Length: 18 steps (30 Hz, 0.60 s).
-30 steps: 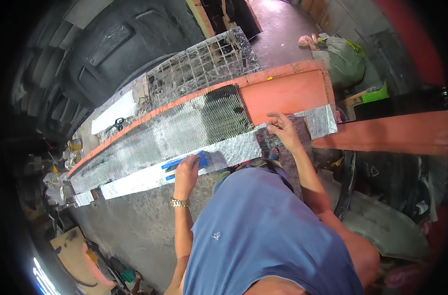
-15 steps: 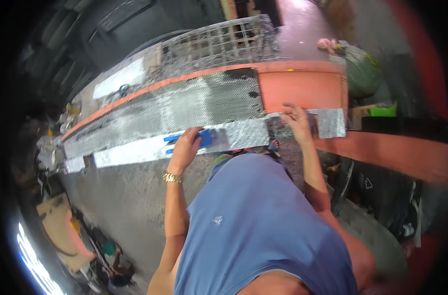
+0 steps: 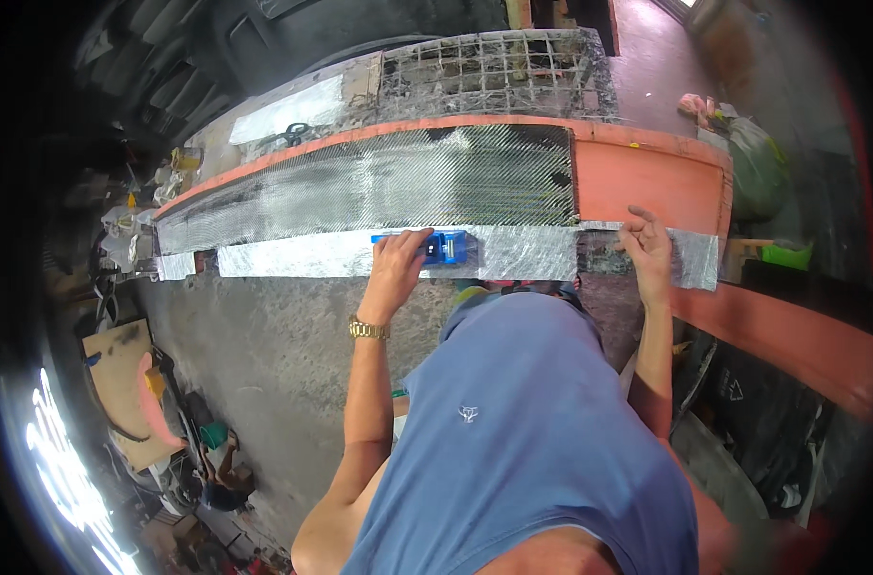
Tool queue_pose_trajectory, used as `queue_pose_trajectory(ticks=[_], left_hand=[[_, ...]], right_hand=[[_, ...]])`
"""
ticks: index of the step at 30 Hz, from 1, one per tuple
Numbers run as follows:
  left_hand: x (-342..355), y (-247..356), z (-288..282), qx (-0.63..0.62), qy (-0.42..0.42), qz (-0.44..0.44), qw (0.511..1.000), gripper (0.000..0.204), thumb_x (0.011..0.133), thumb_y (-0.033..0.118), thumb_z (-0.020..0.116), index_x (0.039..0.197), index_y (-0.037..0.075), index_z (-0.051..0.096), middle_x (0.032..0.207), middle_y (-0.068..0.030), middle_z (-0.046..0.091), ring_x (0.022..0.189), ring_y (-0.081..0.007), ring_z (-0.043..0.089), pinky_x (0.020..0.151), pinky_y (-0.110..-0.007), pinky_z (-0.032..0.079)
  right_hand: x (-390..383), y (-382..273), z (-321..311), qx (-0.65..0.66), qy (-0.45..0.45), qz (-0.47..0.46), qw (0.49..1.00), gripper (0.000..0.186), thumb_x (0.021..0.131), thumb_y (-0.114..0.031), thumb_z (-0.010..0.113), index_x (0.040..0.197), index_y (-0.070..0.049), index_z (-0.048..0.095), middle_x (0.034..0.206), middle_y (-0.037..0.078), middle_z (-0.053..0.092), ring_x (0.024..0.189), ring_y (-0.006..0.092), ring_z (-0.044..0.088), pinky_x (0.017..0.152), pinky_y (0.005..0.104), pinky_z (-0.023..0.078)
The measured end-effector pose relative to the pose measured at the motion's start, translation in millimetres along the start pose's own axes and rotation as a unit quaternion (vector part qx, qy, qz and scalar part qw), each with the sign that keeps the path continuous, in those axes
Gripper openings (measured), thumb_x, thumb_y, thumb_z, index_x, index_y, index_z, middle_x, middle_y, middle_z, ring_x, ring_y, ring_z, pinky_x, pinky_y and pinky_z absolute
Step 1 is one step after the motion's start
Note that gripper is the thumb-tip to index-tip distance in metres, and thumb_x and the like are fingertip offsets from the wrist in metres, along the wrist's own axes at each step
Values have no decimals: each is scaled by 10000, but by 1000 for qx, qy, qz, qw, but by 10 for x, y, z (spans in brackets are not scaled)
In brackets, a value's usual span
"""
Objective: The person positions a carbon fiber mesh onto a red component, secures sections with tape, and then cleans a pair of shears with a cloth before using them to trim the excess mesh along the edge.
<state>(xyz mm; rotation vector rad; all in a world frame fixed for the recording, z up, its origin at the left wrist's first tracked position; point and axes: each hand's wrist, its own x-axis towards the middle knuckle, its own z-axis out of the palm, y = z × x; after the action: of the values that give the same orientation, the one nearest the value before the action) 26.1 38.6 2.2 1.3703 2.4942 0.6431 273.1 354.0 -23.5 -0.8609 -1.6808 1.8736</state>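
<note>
A long orange mould (image 3: 647,177) lies across the view, covered along most of its length by silvery woven cloth (image 3: 379,182). A narrower silver strip (image 3: 523,254) runs along its near edge. My left hand (image 3: 396,268) grips a small blue tool (image 3: 446,247) pressed on that strip near its middle. My right hand (image 3: 647,251) rests flat on the strip's right part, fingers spread. A gold bracelet sits on my left wrist.
A wire mesh panel (image 3: 494,72) lies behind the mould. Black scissors (image 3: 295,132) rest on a white sheet at the back left. A green bag (image 3: 758,172) sits at the right. Clutter and a cardboard piece (image 3: 120,379) lie on the concrete floor at the left.
The view has shifted, so the mould now sits more level and central. My left hand with the blue tool stays on the strip; my right hand keeps pressing its right part.
</note>
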Motion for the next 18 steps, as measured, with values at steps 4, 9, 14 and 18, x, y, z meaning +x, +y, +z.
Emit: queue_pose_trajectory(ticks=[4,9,14,18], left_hand=[[31,-45,53,-36,14,-8,999,384,825,45,641,1207,68,604,972,-79,640,965,-265,592,918,-392,401],[24,-102,59,-47,2,-11,999,364,834,64,641,1197,67,614,975,-77,655,969,-264,594,898,-392,395],[21,-75,12,-32,-11,-21,999,340,847,84,638,1187,77,622,993,-76,661,981,-259,595,904,-387,380],[43,-66,4,-31,-11,-13,999,332,852,87,637,1184,83,625,1008,-78,660,994,-253,591,910,-385,374]], right_hand=[[-6,-20,16,-2,3,4,1000,396,899,-2,594,1276,28,474,910,24,568,808,81,559,733,241,507],[-52,-14,29,2,23,4,1000,381,906,-19,596,1266,12,477,910,28,563,811,85,553,726,245,502],[-78,-110,62,-17,30,-11,999,335,903,17,587,1225,12,493,897,42,586,781,90,575,698,240,510],[-64,29,9,-1,27,-15,1000,335,904,18,589,1221,0,482,893,44,587,765,84,572,672,231,505]])
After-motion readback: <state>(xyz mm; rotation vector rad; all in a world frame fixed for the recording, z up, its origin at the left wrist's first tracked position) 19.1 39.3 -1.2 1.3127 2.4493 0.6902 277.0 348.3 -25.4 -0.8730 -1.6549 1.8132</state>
